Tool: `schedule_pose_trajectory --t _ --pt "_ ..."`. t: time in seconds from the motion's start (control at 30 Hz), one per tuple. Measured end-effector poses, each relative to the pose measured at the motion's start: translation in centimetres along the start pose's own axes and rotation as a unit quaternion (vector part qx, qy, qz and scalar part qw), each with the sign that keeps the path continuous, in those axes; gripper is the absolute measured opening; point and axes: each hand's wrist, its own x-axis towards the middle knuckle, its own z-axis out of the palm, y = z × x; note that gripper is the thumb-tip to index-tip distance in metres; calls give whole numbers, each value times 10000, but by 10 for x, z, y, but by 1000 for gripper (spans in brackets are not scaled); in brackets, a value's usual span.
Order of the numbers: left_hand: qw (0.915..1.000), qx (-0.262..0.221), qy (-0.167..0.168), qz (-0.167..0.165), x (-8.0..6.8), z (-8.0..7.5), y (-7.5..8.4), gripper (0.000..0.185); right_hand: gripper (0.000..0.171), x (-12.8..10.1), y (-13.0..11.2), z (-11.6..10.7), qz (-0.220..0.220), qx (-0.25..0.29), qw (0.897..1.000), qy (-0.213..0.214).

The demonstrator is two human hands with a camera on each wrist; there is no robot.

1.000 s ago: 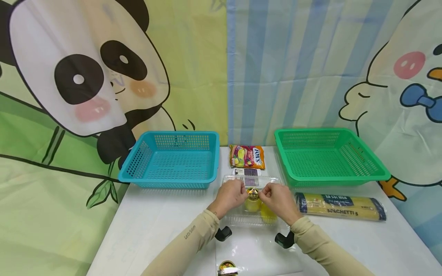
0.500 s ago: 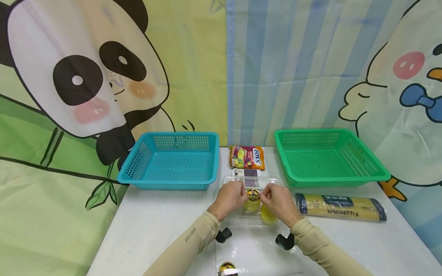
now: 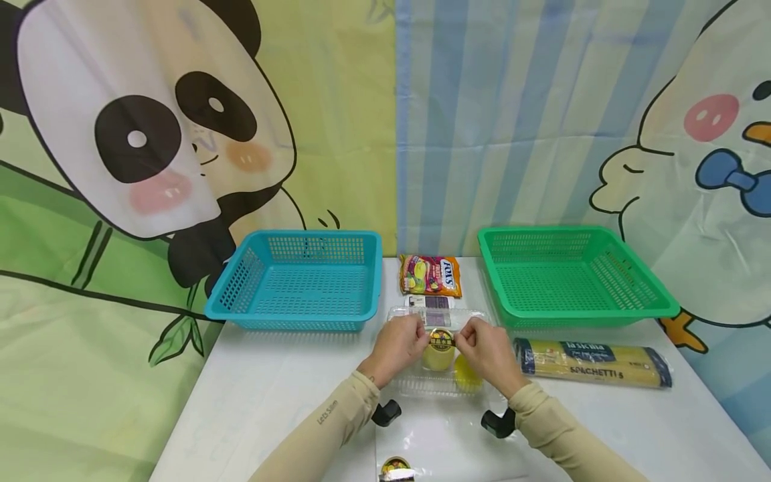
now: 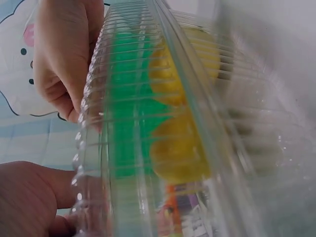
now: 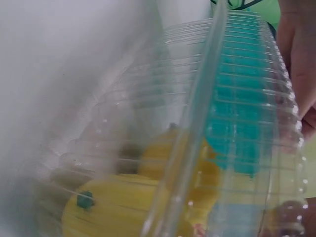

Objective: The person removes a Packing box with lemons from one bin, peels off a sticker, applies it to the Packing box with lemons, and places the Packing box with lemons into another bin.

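Note:
Both hands meet over a clear plastic clamshell box (image 3: pixel 421 384), its lid down. Between them a round gold-and-black label sticker (image 3: pixel 442 341) lies close over the lid. My left hand (image 3: pixel 397 347) pinches the sticker's left end, and my right hand (image 3: pixel 488 351) pinches the right end. Inside the box sit two round yellow fruits (image 3: pixel 467 376), one showing a green stem spot in the right wrist view. The left wrist view shows the box's ribbed wall (image 4: pixel 133 118) on edge, with fingers at the lid. The sticker is hidden in both wrist views.
A blue basket (image 3: pixel 370 268) stands at back left, a green one (image 3: pixel 508 314) at back right. Between them lie a candy bag (image 3: pixel 430 274) and a white-and-purple pack (image 3: pixel 430 302). A spaghetti pack (image 3: pixel 593 361) is at right. Nearer lies a glossy sheet (image 3: pixel 446 442) with another sticker (image 3: pixel 396 466).
The sticker has come down slightly toward the lid and lies flatter, its print now facing up more clearly. Both hands keep their pinch and have barely moved.

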Motion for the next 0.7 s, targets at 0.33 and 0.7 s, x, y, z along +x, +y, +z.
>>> schedule_pose_trajectory --t 0.33,0.7 --pt "9873 743 183 1393 -16 -6 1 27 22 -17 -3 -7 -1923 -585 9794 204" --pt "9550 2261 -1045 1610 -40 5 -6 59 65 -41 7 -3 -2289 -1736 9499 -1229"
